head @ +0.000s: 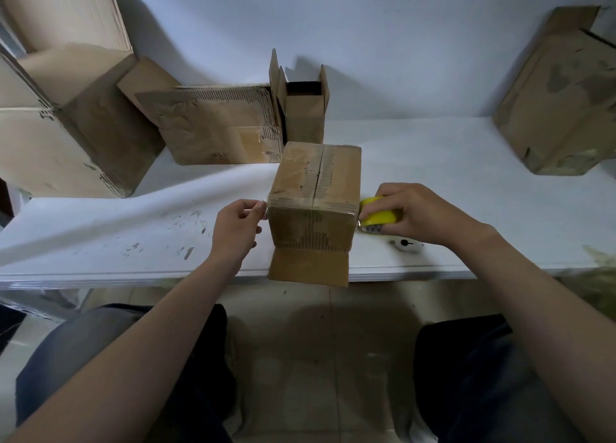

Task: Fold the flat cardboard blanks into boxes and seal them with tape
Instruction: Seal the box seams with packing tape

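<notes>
A small folded cardboard box (315, 189) stands on the white table (466, 182), its closed top flaps toward me and one loose flap hanging over the table's front edge. A strip of clear tape runs across the box's near top edge. My left hand (235, 230) pinches the tape's free end at the box's left corner. My right hand (423, 210) grips a yellow roll of tape (378, 215) pressed against the box's right corner.
A large open box (63, 115) stands at the left, a worn flattened box (216, 125) and a small open box (305, 109) behind the work. Another large box (560, 99) leans at the right. A small white object (406, 244) lies near the roll.
</notes>
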Demonstrator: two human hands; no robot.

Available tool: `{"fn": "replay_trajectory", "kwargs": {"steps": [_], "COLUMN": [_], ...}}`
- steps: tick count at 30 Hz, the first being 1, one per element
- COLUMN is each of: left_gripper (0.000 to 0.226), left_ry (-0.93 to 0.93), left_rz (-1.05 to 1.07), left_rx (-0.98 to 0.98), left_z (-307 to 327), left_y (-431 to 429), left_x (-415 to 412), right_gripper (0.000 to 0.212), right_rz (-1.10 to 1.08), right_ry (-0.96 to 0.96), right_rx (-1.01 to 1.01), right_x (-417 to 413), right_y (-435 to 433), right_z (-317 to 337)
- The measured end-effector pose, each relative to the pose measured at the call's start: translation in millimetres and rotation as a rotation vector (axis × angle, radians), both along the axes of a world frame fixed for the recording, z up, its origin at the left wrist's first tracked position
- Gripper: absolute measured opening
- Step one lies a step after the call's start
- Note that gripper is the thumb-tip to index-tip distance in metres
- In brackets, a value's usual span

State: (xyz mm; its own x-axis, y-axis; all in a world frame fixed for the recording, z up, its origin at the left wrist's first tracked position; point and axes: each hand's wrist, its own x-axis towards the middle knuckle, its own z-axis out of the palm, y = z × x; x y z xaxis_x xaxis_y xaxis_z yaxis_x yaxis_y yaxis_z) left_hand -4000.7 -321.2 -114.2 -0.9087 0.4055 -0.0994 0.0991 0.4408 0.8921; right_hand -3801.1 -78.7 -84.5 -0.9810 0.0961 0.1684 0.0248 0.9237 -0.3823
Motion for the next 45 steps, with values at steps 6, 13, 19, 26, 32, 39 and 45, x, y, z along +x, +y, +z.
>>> {"fn": "replay_trajectory", "kwargs": {"steps": [6,13,19,26,32,39,45], "left_gripper": [0.012,0.044,0.019,0.056,0.136,0.143,0.128], "left_ry": [0.121,-0.020,0.262,0.180,0.232,0.197,0.192], "left_rz": [-0.081,-0.149,-0.025,0.010,0.007,0.096,0.143], "left_rx": [-0.211,-0.357,-0.112,-0.078,-0.196,-0.306,-0.215], "left_z": [-0.4,4.1,10.5,23.6,19.3,11.0,21.6], "left_y": [13.4,17.5,22.7,25.6,46.7,65.7,54.0], "left_x": [-5.5,-12.1,-6.3,15.8,36.6,36.2,20.4], "right_gripper": [0.031,0.031,0.028,0.049,0.062,0.064,0.062], "right_rz": [-0.049,-0.091,-0.094,-0.178,-0.197,-0.199,-0.172], "right_ry": [0.025,0.084,0.117,0.045,0.022,0.017,0.018], "right_rx": [-0.041,-0.054,-0.089,-0.217,-0.258,-0.233,-0.202], "right_x": [-6.3,-13.3,-18.4,-21.1,-32.7,-38.1,-35.4], "right_y": [4.1,10.7,10.9,-7.6,-38.0,-40.0,-35.7], "right_z": [-7.7,-15.3,-14.7,-12.8,-17.0,-17.0,-19.8]}}
